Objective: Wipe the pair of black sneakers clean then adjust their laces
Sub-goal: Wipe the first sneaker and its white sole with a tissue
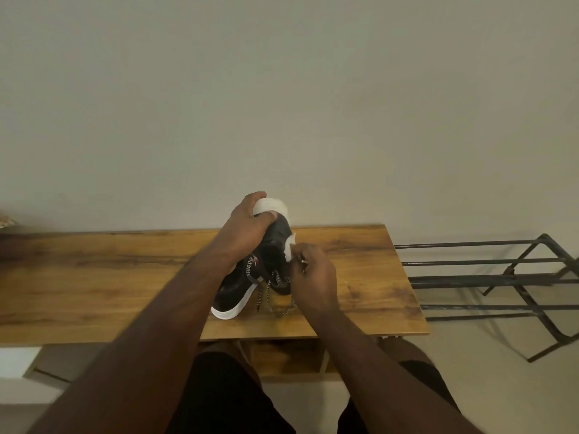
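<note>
One black sneaker (275, 242) with a white sole stands tilted on the wooden table (125, 277), toe raised toward the wall and heel (227, 311) resting on the tabletop. My left hand (247, 223) grips the raised toe end, fingers over the white sole. My right hand (313, 277) pinches a small white wipe (289, 245) against the sneaker's right side. Black-and-white patterned laces (272, 286) hang loose down to the table. Only one sneaker is visible.
A dark metal shoe rack (501, 277) stands on the floor right of the table. A plain wall rises behind the table. My knees in dark shorts (235, 386) sit under the table's front edge. A blurred object (6, 222) lies at the far left.
</note>
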